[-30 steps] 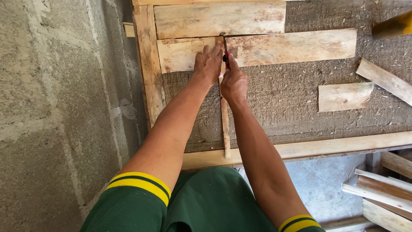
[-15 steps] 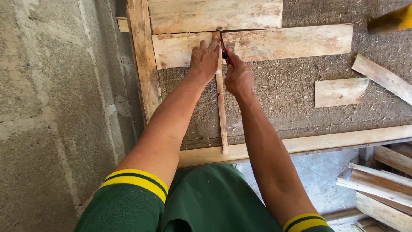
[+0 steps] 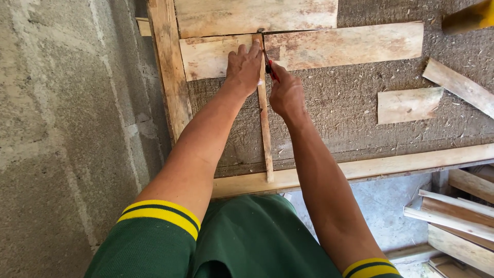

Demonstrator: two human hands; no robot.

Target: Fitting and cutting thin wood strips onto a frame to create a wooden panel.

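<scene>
Left hand: the left hand [image 3: 246, 64] presses flat, fingers spread, on the thin wooden strip [image 3: 264, 123] near its top end, upper middle of the frame, just as half a second ago.
Right hand: the right hand [image 3: 286, 92] has its grip closed around a red-handled pencil [image 3: 269, 69], the tip at the strip's right edge on the pale plank [image 3: 339, 46].
Change: hardly any (only the camera has drifted); strip and both hands sit where they were.
Meaning: the marking along the strip looks unfinished, I judge.
Strip: runs upright from the plank down to the wooden rail [image 3: 391, 164] at the lower middle.
</scene>
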